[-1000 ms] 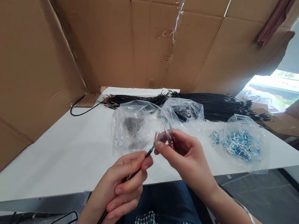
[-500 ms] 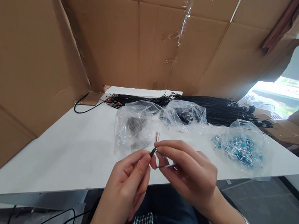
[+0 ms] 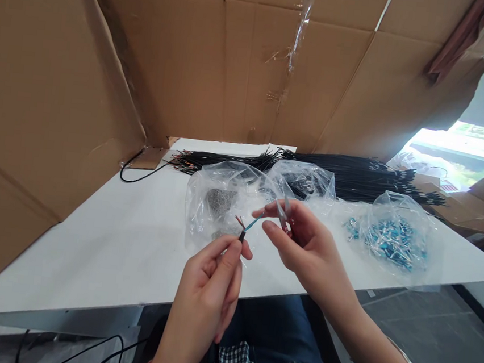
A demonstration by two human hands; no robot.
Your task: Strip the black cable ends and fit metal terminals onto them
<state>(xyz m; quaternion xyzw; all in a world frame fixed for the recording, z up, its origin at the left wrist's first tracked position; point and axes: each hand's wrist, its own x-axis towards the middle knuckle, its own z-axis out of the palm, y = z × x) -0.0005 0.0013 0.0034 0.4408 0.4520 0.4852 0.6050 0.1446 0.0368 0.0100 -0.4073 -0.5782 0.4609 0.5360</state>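
Surroundings: cardboard wall (image 3: 252, 74) fills the upper frame; black wire bundle (image 3: 353, 178) lies across the far edge of the white table (image 3: 102, 248); clear bags of grey parts (image 3: 218, 202) and blue connectors (image 3: 395, 236) sit mid-frame, behind the hands
Left hand (image 3: 209, 292): lower centre, thumb and forefinger pinched on a black cable (image 3: 242, 237) just below its stripped end
Right hand (image 3: 304, 244): fingers partly curled, holding small metal tweezers (image 3: 285, 211), fingertips at the blue inner wire (image 3: 254, 222)
Cable position: between both hands, centre frame, red strands splayed up-left
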